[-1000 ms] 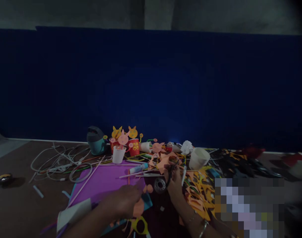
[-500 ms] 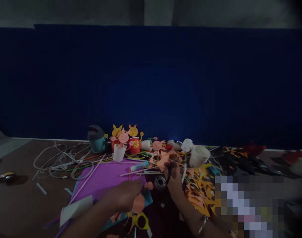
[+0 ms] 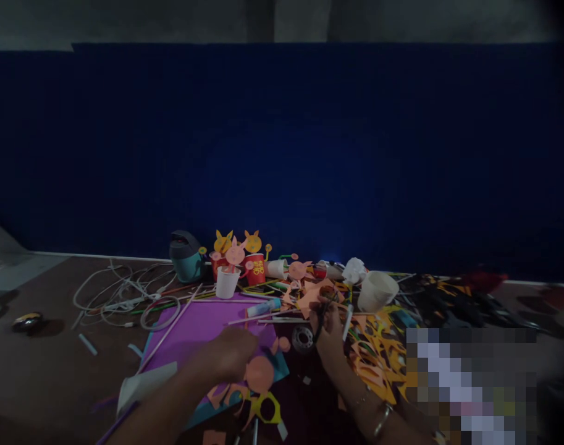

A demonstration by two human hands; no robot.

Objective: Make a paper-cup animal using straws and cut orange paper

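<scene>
My left hand (image 3: 235, 353) is closed over the purple sheet (image 3: 196, 324), its fingertips hidden, so what it holds cannot be made out. Just beside it lies an orange paper circle (image 3: 259, 374), with smaller orange circles (image 3: 284, 344) beyond. My right hand (image 3: 328, 327) grips dark scissors (image 3: 317, 326) near orange paper scraps (image 3: 313, 298). A roll of tape (image 3: 303, 339) lies left of that hand. A yellow paper offcut with a round hole (image 3: 278, 410) is below the orange circle. A glue tube (image 3: 263, 308) rests at the purple sheet's far edge.
Paper cups with animal faces (image 3: 227, 281) stand at the back, beside a teal and grey container (image 3: 188, 259). White cables (image 3: 119, 296) tangle at left. A white cup (image 3: 378, 290) and yellow offcuts (image 3: 386, 346) are at right. Another white cup (image 3: 145, 383) lies tipped at front left.
My left hand has drawn slightly back and left, uncovering more of the orange circle. My right hand keeps its place with the scissors. The whole view has shifted a little.
</scene>
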